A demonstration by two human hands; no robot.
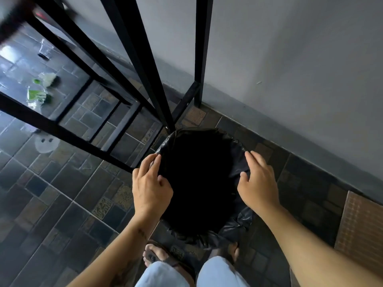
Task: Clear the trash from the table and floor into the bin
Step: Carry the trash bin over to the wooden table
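A round bin lined with a black plastic bag [238,224] stands on the floor in front of my feet, its mouth dark. My left hand [150,185] rests on the bin's left rim with fingers spread. My right hand [258,183] lies on the right rim, fingers apart, holding nothing. Trash lies on the floor at the far left under the table frame: a green and white wrapper [37,95], a white crumpled piece [48,78], a clear plastic cup [44,49] and a white lid [44,143].
Black metal table legs and crossbars [145,65] rise just behind and left of the bin. A grey wall [290,69] runs along the right. The floor is dark stone tile [62,193], with a brown tile patch [360,228] at the right.
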